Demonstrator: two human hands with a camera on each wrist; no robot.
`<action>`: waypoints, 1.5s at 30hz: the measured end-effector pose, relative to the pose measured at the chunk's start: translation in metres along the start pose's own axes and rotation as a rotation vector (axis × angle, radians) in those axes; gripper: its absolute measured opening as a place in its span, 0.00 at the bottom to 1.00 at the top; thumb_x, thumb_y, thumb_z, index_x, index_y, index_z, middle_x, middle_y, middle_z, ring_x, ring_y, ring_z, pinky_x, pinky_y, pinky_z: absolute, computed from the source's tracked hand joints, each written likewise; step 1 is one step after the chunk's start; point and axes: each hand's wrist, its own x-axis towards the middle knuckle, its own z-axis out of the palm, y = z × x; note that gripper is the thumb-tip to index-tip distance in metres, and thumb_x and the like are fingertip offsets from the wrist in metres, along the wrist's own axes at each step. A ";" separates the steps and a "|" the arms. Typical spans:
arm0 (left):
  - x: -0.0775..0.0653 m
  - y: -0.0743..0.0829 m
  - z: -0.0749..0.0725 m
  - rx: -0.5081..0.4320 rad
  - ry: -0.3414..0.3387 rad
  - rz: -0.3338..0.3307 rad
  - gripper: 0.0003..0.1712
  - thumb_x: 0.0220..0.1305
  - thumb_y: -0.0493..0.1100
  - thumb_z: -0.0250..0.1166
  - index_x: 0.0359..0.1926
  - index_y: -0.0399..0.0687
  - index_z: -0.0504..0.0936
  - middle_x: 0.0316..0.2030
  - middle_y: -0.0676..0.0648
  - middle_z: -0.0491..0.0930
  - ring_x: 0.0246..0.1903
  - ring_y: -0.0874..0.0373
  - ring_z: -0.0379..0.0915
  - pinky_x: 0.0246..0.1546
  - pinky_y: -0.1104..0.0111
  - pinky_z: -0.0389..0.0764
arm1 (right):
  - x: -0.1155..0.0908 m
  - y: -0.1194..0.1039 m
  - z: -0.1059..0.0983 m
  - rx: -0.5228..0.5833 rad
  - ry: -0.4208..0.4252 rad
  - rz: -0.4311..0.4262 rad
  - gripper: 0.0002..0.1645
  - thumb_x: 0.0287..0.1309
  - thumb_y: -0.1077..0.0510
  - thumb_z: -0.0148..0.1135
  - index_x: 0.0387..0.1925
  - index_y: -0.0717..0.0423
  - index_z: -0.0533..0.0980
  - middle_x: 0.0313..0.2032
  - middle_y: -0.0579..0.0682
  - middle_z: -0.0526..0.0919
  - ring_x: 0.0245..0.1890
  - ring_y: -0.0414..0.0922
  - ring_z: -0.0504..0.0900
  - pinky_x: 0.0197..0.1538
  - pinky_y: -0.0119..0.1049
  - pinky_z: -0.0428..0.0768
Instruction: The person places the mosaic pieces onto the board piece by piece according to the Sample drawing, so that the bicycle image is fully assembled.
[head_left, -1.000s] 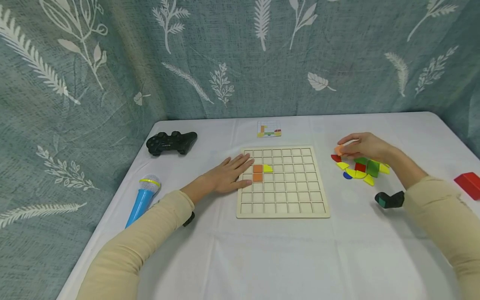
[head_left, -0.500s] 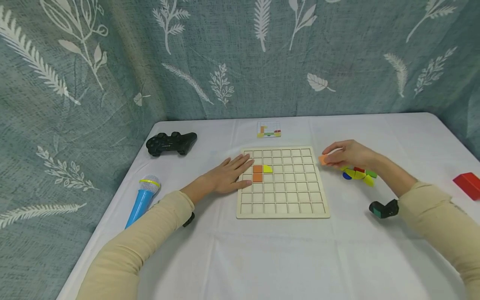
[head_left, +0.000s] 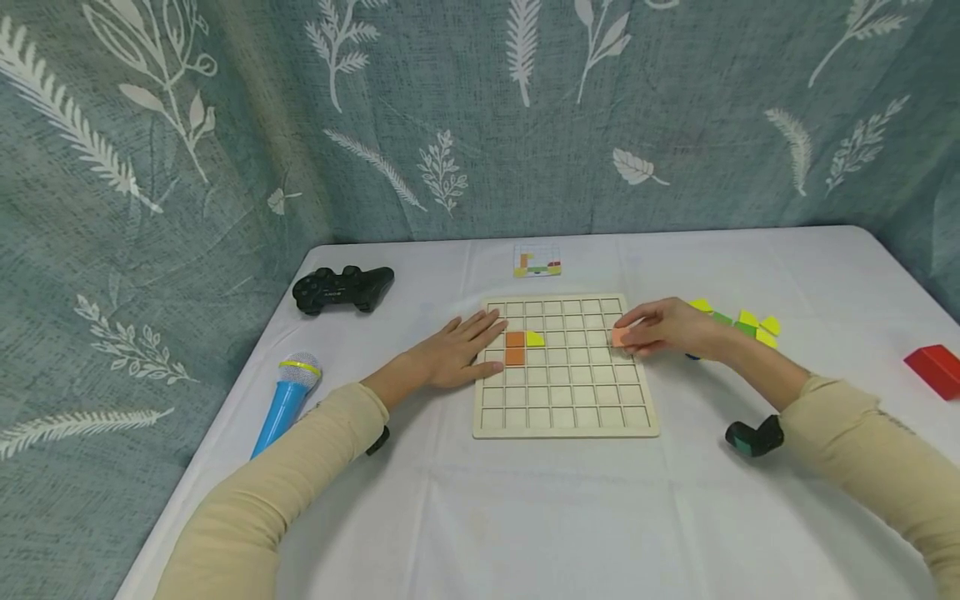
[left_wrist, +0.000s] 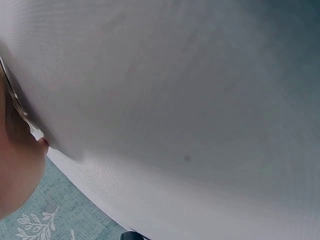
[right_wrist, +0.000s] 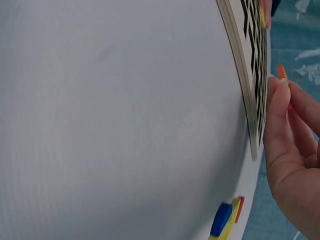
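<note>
Over the right side of the board (head_left: 564, 432), your right hand (head_left: 667, 327) is holding a small orange piece (head_left: 620, 336) up in the air. Your thumb and fingers are pinching it, and one end of it is poking out past your fingertips. Your left hand (head_left: 453, 354) is lying flat with its fingers spread, and some of them are resting on the board's left edge.

The piece is looking thin, flat and hard, so it is probably feeling very light and stiff. It likely isn't bending or squashing, and a soft pinch is probably doing the job. Its face is looking smooth, so a loose pinch may be letting it slip. The thin sides are seeming the best place for holding it, with finger and thumb facing each other.

On the board, two orange squares (head_left: 515, 356) are sitting one behind the other, and a yellow piece (head_left: 535, 339) is sitting just right of the far one. On the table (head_left: 562, 533), yellow bits (head_left: 769, 325) and green bits (head_left: 722, 318) are lying behind your right wrist, which is hiding some.
</note>
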 end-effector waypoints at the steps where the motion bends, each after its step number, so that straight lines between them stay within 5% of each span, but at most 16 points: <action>1: 0.000 0.000 0.000 -0.001 0.000 0.000 0.44 0.70 0.69 0.37 0.76 0.56 0.33 0.74 0.51 0.28 0.71 0.57 0.22 0.69 0.54 0.33 | 0.001 0.000 0.002 0.011 -0.006 0.002 0.25 0.63 0.66 0.58 0.60 0.73 0.67 0.41 0.57 0.83 0.38 0.46 0.84 0.43 0.38 0.81; 17: 0.000 -0.002 0.001 0.008 0.006 0.005 0.44 0.70 0.69 0.37 0.76 0.55 0.34 0.74 0.50 0.29 0.72 0.56 0.23 0.69 0.54 0.35 | 0.007 -0.008 0.046 -0.031 -0.043 0.019 0.22 0.61 0.64 0.62 0.56 0.69 0.73 0.38 0.54 0.84 0.35 0.45 0.84 0.39 0.35 0.82; 30: 0.003 0.000 -0.001 0.034 -0.014 -0.014 0.44 0.70 0.70 0.36 0.76 0.56 0.33 0.74 0.51 0.28 0.72 0.56 0.23 0.69 0.54 0.35 | 0.020 -0.016 0.085 0.084 -0.081 0.024 0.19 0.63 0.70 0.57 0.55 0.71 0.73 0.39 0.59 0.80 0.36 0.48 0.85 0.43 0.38 0.81; 45: 0.005 0.000 -0.002 0.015 -0.014 -0.020 0.44 0.70 0.70 0.36 0.76 0.55 0.34 0.74 0.50 0.29 0.72 0.56 0.24 0.69 0.54 0.36 | 0.033 -0.022 0.113 0.084 -0.038 -0.014 0.16 0.62 0.71 0.58 0.52 0.71 0.75 0.35 0.59 0.83 0.32 0.47 0.85 0.39 0.37 0.82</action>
